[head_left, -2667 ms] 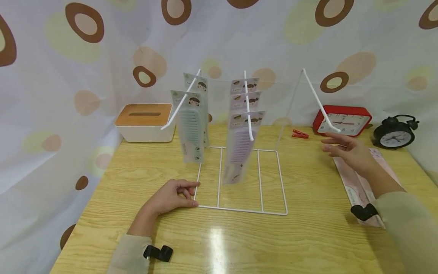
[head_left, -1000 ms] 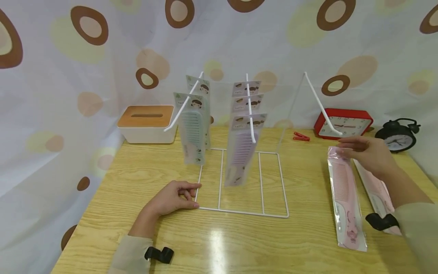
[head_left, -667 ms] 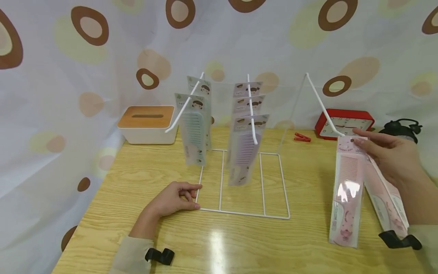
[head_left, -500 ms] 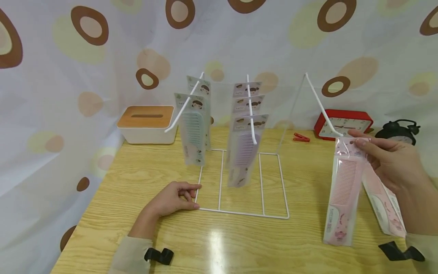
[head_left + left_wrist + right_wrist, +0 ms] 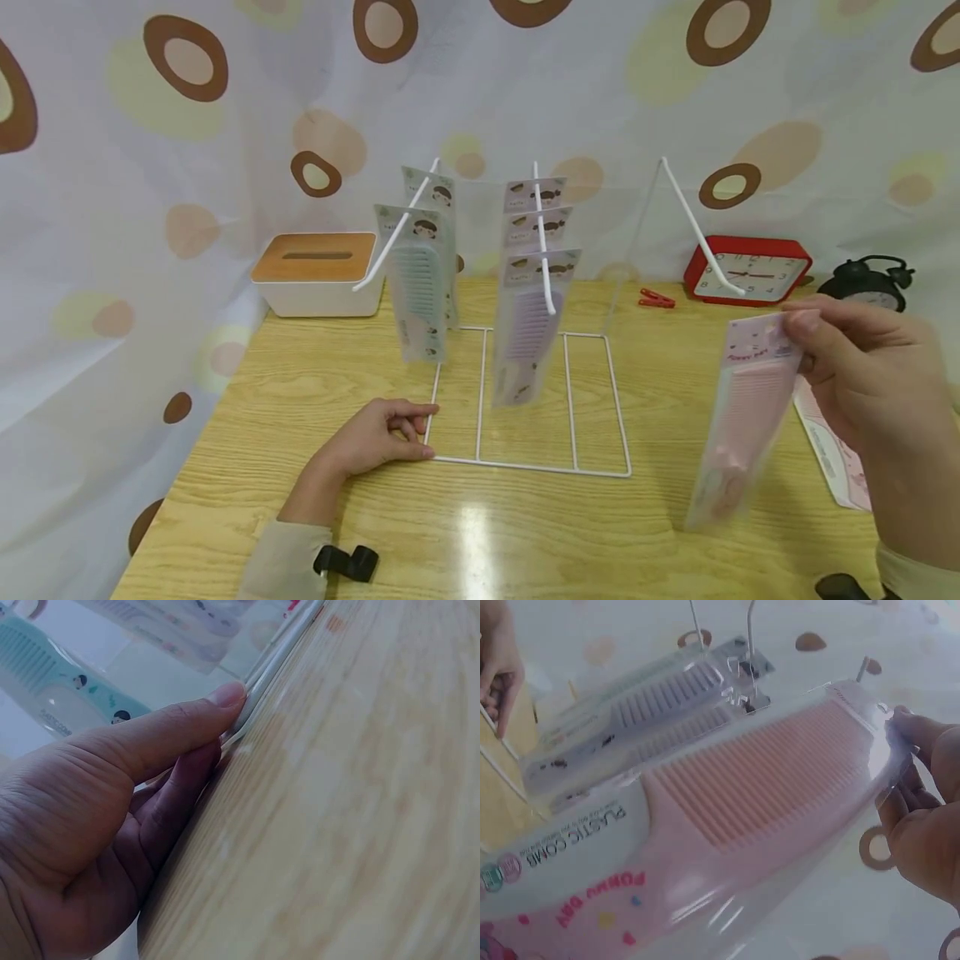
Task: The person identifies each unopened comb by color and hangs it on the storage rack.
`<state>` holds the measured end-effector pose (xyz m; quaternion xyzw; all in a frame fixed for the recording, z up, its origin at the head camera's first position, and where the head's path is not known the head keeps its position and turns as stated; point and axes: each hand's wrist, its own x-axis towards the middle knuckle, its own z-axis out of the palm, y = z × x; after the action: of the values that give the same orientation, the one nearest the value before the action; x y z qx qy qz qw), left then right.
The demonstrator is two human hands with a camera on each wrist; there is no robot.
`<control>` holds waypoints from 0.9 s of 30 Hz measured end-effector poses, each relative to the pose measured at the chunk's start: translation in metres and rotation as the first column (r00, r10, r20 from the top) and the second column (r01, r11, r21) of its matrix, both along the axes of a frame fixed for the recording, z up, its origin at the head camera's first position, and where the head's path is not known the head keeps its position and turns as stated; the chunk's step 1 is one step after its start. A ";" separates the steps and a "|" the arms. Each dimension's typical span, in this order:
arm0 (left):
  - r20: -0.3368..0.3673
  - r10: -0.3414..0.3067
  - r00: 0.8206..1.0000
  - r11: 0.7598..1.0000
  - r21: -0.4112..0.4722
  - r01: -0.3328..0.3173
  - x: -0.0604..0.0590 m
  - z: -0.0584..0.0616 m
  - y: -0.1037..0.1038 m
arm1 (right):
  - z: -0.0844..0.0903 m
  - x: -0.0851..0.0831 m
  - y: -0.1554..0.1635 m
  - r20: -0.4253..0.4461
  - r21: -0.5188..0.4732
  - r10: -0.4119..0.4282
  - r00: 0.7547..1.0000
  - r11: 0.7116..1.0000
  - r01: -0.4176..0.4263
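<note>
My right hand (image 5: 877, 383) pinches a packaged pink comb (image 5: 750, 400) by the top of its card, and the pack hangs tilted and slightly blurred above the table. In the right wrist view the clear sleeve over the pink comb (image 5: 765, 787) reads "PLASTIC COMB". The left hand (image 5: 375, 433) holds the near left corner of a white wire display rack (image 5: 525, 465), thumb on the wire in the left wrist view. Green packaged combs (image 5: 417, 292) hang on the rack's left hook and purple packaged combs (image 5: 531, 325) on its middle one. Its right hook (image 5: 701, 233) carries nothing.
More packaged pink combs (image 5: 828, 450) lie on the table, partly behind the right hand. Along the back stand a tissue box (image 5: 315, 275), a red clip (image 5: 657, 298), a red clock (image 5: 750, 271) and a black alarm clock (image 5: 862, 283). A patterned curtain hangs behind.
My right hand took a packaged pink comb off those on the right and raised it. Over the last half second the pack's lower end swings left. The left hand keeps its place on the rack.
</note>
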<state>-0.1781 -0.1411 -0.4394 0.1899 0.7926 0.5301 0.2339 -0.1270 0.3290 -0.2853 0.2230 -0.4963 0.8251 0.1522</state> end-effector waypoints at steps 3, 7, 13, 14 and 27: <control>0.002 0.002 1.000 1.000 0.002 -0.002 0.000 0.000 0.000 | 0.012 0.006 -0.016 -0.080 -0.042 -0.049 0.996 0.998 0.046; -0.002 0.000 1.000 1.000 0.004 0.000 -0.001 -0.001 0.000 | 0.027 0.011 -0.033 -0.111 -0.052 -0.160 0.981 0.987 0.155; -0.013 -0.007 1.000 1.000 -0.001 0.007 -0.001 0.000 -0.001 | 0.040 0.009 -0.052 -0.087 -0.006 -0.289 0.953 0.957 0.289; -0.013 -0.010 1.000 1.000 -0.001 0.010 0.000 0.000 -0.001 | 0.040 0.008 -0.054 -0.100 -0.004 -0.298 0.949 0.954 0.299; -0.014 -0.004 1.000 1.000 -0.011 0.003 -0.001 -0.003 -0.002 | 0.037 -0.006 -0.060 -0.079 0.028 -0.280 0.957 0.959 0.283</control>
<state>-0.1791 -0.1427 -0.4426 0.1937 0.7968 0.5239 0.2304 -0.1332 0.2691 -0.2485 0.1835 -0.5331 0.7762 0.2822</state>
